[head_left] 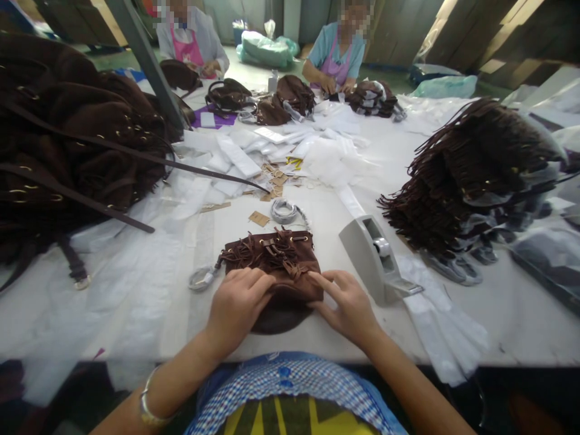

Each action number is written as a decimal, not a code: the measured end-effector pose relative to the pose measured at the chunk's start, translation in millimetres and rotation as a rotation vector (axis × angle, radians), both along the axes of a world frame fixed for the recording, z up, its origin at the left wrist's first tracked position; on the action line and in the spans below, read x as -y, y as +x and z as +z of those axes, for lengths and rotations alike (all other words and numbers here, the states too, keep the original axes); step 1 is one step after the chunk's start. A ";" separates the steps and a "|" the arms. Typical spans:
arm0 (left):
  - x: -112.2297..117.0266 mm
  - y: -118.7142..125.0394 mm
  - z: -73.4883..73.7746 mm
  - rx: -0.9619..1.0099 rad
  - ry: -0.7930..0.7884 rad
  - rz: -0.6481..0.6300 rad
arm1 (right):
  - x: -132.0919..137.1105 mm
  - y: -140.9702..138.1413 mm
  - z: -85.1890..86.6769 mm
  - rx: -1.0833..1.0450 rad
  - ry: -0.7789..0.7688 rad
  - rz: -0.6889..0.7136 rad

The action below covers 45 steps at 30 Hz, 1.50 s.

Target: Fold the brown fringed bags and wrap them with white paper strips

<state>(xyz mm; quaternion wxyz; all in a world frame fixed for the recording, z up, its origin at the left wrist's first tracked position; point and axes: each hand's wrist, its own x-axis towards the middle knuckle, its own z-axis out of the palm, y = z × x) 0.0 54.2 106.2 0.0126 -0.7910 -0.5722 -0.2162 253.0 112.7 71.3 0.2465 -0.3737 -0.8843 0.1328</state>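
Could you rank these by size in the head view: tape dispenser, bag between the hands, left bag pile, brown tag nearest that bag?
1. Left bag pile
2. Bag
3. Tape dispenser
4. Brown tag

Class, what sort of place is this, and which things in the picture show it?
Probably a bag workshop's packing area: there's a stack of fringed bags, a grey tape dispenser near the brown bag being handled, and two aproned people opposite.

We see a long, brightly lit white table [512,320] stretching from near to far, a grey metal post [147,63] slanting on the left, and, beyond them, a greenish floor [393,75], a dull grey-green wall [264,13] and brown cartons [480,33] at far right.
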 end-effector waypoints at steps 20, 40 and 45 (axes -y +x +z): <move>37.6 0.4 -59.1 -0.068 0.088 -0.116 | -11.1 -12.0 -48.7 -0.066 0.044 0.236; 24.7 -15.0 -76.3 0.735 -0.210 0.047 | 0.8 -23.5 -46.2 -0.417 -0.240 -0.291; 18.1 -24.8 -67.0 0.868 -0.369 0.067 | 5.4 3.9 -33.5 -0.322 -0.285 -0.086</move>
